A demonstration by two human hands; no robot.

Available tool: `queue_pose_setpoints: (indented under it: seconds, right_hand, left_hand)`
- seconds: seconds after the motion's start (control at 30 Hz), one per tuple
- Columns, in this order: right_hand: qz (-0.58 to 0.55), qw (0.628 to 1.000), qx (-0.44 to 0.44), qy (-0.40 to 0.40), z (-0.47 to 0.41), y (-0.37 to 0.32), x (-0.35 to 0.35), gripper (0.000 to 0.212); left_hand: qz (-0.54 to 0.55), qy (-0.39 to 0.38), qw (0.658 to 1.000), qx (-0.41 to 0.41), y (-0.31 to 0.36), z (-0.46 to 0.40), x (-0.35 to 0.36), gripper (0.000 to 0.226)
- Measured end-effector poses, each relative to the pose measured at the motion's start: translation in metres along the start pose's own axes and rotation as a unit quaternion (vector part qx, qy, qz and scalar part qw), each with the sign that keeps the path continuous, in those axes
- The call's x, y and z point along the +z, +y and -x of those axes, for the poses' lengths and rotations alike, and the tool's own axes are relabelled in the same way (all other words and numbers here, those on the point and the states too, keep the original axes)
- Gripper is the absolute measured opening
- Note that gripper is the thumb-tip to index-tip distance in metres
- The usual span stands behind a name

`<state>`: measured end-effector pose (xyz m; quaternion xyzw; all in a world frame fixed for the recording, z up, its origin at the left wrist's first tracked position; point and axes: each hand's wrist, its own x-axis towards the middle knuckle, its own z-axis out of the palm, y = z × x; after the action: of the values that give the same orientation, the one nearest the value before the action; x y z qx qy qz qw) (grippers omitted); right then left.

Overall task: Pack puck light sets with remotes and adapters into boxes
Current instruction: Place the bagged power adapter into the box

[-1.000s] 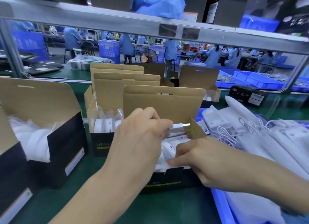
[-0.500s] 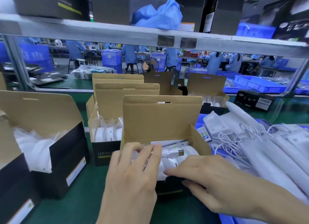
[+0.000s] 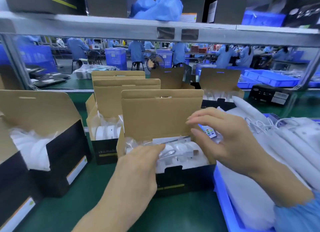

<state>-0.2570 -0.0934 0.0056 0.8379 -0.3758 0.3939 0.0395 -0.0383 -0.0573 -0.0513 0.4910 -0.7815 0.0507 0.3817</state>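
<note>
An open black carton with a raised brown lid stands in front of me on the green bench. Inside lie bagged white puck lights, a white cable with a USB plug and a white card. My left hand rests over the carton's front left corner, fingers extended onto the plastic-wrapped contents. My right hand hovers above the carton's right side, fingers loosely spread and holding nothing. Behind its fingers lies a small remote with coloured buttons.
More open cartons with puck lights stand at the left and behind. A blue tray on the right holds white bagged adapters and cables. A metal shelf runs overhead. Workers sit in the background.
The USB cable has gone down into the carton. My right hand has lifted off the contents and risen to the right. My left hand stays on the front left.
</note>
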Motion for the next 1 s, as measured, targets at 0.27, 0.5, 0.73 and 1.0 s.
queue_pose_setpoints:
  seconds: [0.27, 0.5, 0.73, 1.0]
  right_hand:
    - [-0.015, 0.978, 0.177, -0.106, 0.02, 0.014, 0.014, 0.057]
    - [0.034, 0.981, 0.089, -0.169, 0.025, 0.007, 0.023, 0.057]
    - [0.059, 0.972, 0.105, -0.204, 0.025, 0.007, 0.031, 0.061]
    - [0.024, 0.979, 0.124, -0.159, 0.028, 0.005, 0.033, 0.04]
  left_hand:
    - [-0.006, 0.036, 0.995, 0.094, -0.003, 0.036, 0.003, 0.032]
    - [-0.036, -0.017, 0.997, 0.066, -0.003, 0.036, 0.01, 0.033]
    - [0.012, 0.204, 0.979, -0.017, -0.01, 0.02, -0.024, 0.019]
    - [0.182, 0.145, 0.957, -0.175, -0.017, 0.022, -0.011, 0.05]
